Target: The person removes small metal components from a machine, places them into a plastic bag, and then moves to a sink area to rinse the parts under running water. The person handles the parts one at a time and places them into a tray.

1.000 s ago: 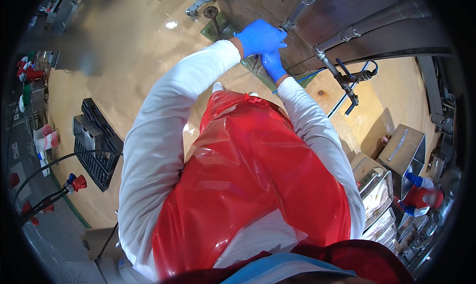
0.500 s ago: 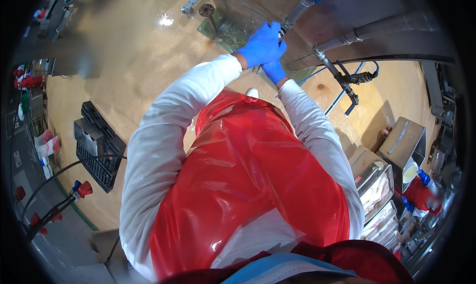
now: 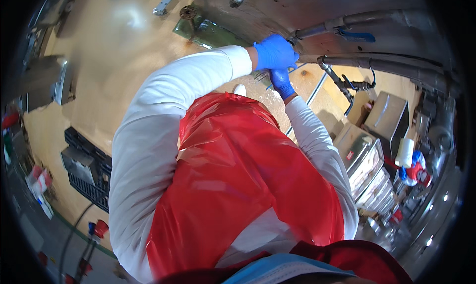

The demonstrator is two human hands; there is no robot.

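My left hand (image 3: 275, 53), in a blue glove, is closed around the open-ended side of a metal pipe (image 3: 317, 30) below a large steel surface. Its fingers cover the pipe's end and whatever fitting is there. Just beneath it, my right hand (image 3: 282, 83), also blue-gloved and shiny wet, is curled up against the left one. Its fingertips are hidden, and what lies in them I cannot make out. Farther along the same pipe sits a blue valve lever (image 3: 356, 35).
A second pipe with valves (image 3: 342, 82) runs to the right. Steel boxes (image 3: 388, 116) and stacked trays (image 3: 364, 157) stand at the right, near another person (image 3: 415, 170). Black crates (image 3: 89, 160) lie on the floor at the left. A metal foot (image 3: 188, 14) rises beyond my hands.
The view has shifted, bringing the blue lever and more of the pipe into sight. Both hands stay together at the pipe's end, appearing slightly lower and to the right.
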